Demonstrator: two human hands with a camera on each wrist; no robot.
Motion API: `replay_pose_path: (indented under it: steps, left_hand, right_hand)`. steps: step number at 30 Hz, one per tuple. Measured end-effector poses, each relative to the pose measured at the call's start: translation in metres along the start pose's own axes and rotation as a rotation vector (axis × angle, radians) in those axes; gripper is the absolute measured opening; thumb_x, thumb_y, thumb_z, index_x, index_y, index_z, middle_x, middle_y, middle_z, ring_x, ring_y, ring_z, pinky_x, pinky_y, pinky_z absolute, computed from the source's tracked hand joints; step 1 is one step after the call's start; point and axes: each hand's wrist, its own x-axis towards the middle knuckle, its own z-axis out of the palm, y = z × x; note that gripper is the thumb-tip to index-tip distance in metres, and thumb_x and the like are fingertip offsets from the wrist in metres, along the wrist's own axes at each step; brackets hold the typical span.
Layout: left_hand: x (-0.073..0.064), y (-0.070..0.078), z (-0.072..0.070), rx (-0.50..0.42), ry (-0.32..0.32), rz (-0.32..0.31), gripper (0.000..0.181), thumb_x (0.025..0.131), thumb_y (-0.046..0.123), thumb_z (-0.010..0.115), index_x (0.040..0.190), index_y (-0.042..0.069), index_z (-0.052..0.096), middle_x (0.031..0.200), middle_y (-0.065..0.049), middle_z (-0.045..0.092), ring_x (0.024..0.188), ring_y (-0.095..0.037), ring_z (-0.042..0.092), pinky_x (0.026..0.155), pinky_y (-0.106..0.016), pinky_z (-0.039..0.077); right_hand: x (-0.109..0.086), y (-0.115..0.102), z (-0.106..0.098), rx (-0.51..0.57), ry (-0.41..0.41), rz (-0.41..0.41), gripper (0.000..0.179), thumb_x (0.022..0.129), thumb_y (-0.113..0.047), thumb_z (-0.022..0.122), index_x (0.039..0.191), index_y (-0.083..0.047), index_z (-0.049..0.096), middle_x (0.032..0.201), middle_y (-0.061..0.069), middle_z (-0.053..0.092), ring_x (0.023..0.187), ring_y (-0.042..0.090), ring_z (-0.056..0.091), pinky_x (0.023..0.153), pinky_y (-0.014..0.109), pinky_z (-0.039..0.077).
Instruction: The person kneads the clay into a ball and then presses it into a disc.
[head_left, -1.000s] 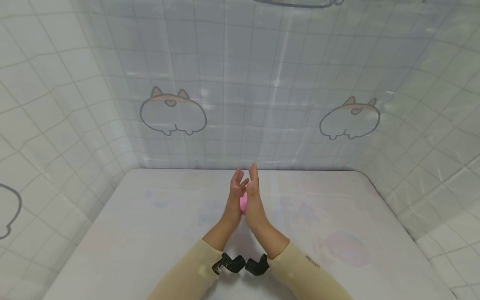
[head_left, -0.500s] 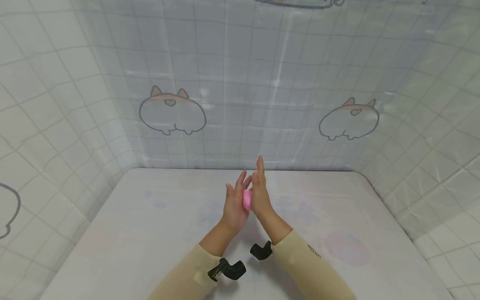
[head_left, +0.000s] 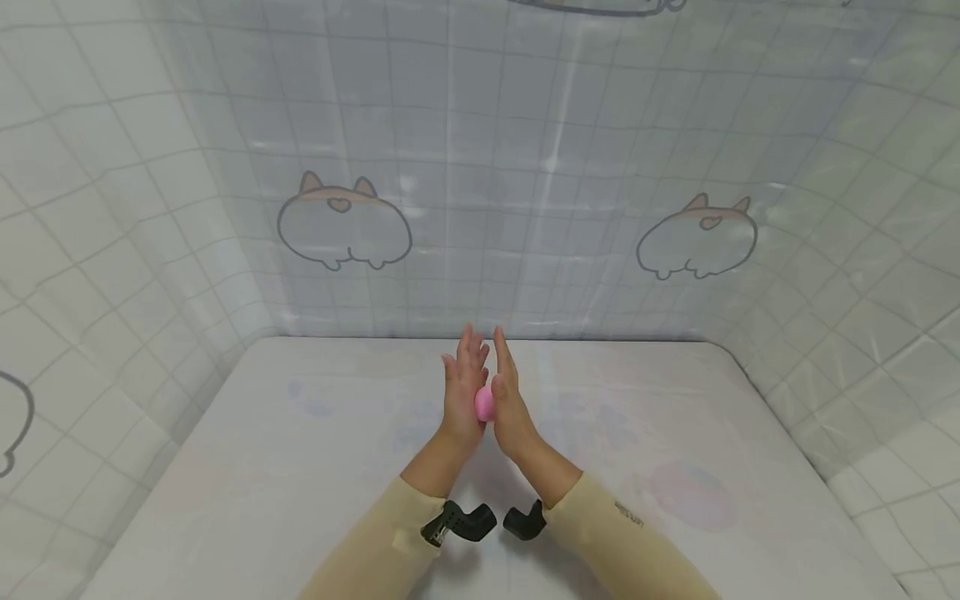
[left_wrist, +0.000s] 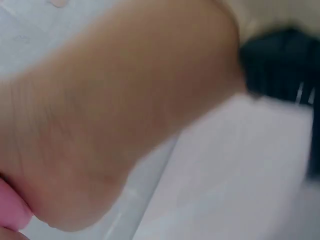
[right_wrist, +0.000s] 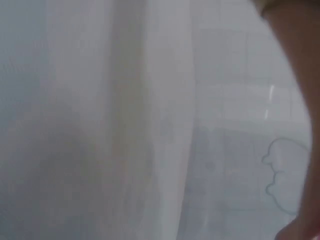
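Observation:
Between the two palms sits a small pink lump, smooth and rounded, its kind not shown; it looks like soft clay. My left hand presses on it from the left with straight fingers pointing up and away. From the right, my right hand lies flat against it, fingers also straight. Part of the lump is hidden behind the right palm. In the left wrist view the pink lump shows at the lower left corner, next to the heel of the hand. The right wrist view catches mostly forearm and background.
Under the hands spreads a white table with faint pastel patches. A grid-patterned curtain with cartoon animal drawings surrounds it at the back and sides. Black camera mounts stick out from both cream sleeves.
The palms slide against each other around the pink lump: the right hand went forward, then back, while the left tilted outward and then turned more upright. The lump stays between them.

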Motion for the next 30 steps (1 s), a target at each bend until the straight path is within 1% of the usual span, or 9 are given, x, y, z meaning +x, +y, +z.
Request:
replay_pose_path:
  steps: [4, 7, 12, 15, 19, 21, 24, 27, 30]
  left_hand:
    - [0.008, -0.002, -0.007, 0.217, 0.017, 0.067, 0.094, 0.093, 0.080, 0.012, 0.162, 0.018, -0.002, 0.168, -0.009, 0.003, 0.153, -0.027, 0.005, 0.119, -0.057, -0.002]
    - [0.011, -0.004, -0.014, 0.330, 0.023, 0.065, 0.098, 0.089, 0.085, 0.014, 0.162, 0.021, -0.001, 0.168, -0.009, 0.004, 0.153, -0.026, 0.002, 0.117, -0.062, -0.002]
    - [0.010, -0.008, -0.021, 0.474, 0.011, 0.053, 0.093, 0.089, 0.085, 0.015, 0.162, 0.029, 0.001, 0.168, -0.002, 0.003, 0.153, -0.026, 0.002, 0.114, -0.070, 0.003]
    - [0.008, -0.012, -0.020, 0.573, -0.006, 0.083, 0.093, 0.091, 0.083, 0.016, 0.162, 0.025, 0.002, 0.168, 0.000, 0.002, 0.153, -0.027, 0.003, 0.114, -0.069, 0.006]
    - [0.001, -0.018, -0.015, 0.687, -0.041, 0.142, 0.096, 0.094, 0.079, 0.014, 0.162, 0.012, 0.006, 0.168, -0.009, 0.004, 0.153, -0.032, 0.005, 0.115, -0.068, 0.009]
    - [-0.004, -0.019, -0.011, 0.692, -0.064, 0.145, 0.094, 0.095, 0.077, 0.013, 0.161, 0.011, 0.005, 0.167, -0.012, 0.005, 0.152, -0.034, 0.007, 0.114, -0.068, 0.011]
    - [-0.009, -0.019, -0.007, 0.638, -0.092, 0.104, 0.088, 0.096, 0.076, 0.011, 0.162, 0.018, 0.003, 0.167, -0.009, 0.006, 0.152, -0.035, 0.009, 0.113, -0.070, 0.014]
    - [-0.013, -0.016, -0.004, 0.529, -0.107, 0.045, 0.081, 0.097, 0.074, 0.009, 0.162, 0.026, 0.000, 0.167, -0.003, 0.005, 0.152, -0.034, 0.010, 0.110, -0.073, 0.016]
    - [-0.017, -0.012, -0.002, 0.407, -0.134, 0.017, 0.083, 0.096, 0.076, 0.008, 0.162, 0.026, -0.001, 0.168, -0.002, 0.000, 0.152, -0.033, 0.007, 0.110, -0.072, 0.015]
  right_hand:
    - [-0.007, -0.007, 0.001, 0.154, -0.039, 0.024, 0.090, 0.094, -0.079, 0.013, 0.162, -0.022, -0.002, 0.168, 0.004, 0.001, 0.153, 0.027, -0.003, 0.115, 0.066, -0.001]
    - [-0.009, -0.011, 0.002, 0.247, -0.062, 0.049, 0.085, 0.097, -0.075, 0.013, 0.162, -0.023, -0.005, 0.168, 0.005, 0.003, 0.153, 0.024, -0.002, 0.117, 0.061, -0.002]
    - [-0.010, -0.016, 0.000, 0.320, -0.072, 0.017, 0.081, 0.099, -0.071, 0.009, 0.161, -0.022, -0.007, 0.168, 0.008, 0.004, 0.154, 0.023, -0.001, 0.119, 0.056, -0.001]
    - [-0.009, -0.021, -0.001, 0.354, -0.041, 0.039, 0.077, 0.100, -0.069, 0.010, 0.162, -0.025, -0.005, 0.168, 0.007, 0.006, 0.153, 0.023, 0.000, 0.119, 0.057, -0.002]
    - [-0.006, -0.024, -0.003, 0.332, 0.014, 0.112, 0.071, 0.101, -0.066, 0.009, 0.161, -0.031, -0.004, 0.168, 0.004, 0.007, 0.153, 0.026, 0.000, 0.116, 0.063, -0.002]
    - [-0.004, -0.025, -0.004, 0.310, 0.043, 0.145, 0.069, 0.101, -0.066, 0.009, 0.161, -0.033, -0.004, 0.168, 0.002, 0.007, 0.153, 0.026, 0.000, 0.116, 0.064, -0.001]
    - [0.002, -0.024, -0.007, 0.290, 0.074, 0.150, 0.073, 0.100, -0.069, 0.010, 0.161, -0.033, -0.004, 0.168, 0.002, 0.006, 0.153, 0.025, 0.000, 0.118, 0.061, -0.001]
    - [0.009, -0.020, -0.010, 0.279, 0.090, 0.128, 0.078, 0.099, -0.072, 0.013, 0.162, -0.028, -0.003, 0.168, 0.003, 0.007, 0.153, 0.022, 0.001, 0.120, 0.055, -0.001]
    - [0.014, -0.013, -0.012, 0.273, 0.093, 0.117, 0.084, 0.097, -0.075, 0.017, 0.162, -0.026, -0.003, 0.168, 0.001, 0.007, 0.153, 0.020, 0.002, 0.119, 0.057, -0.002]
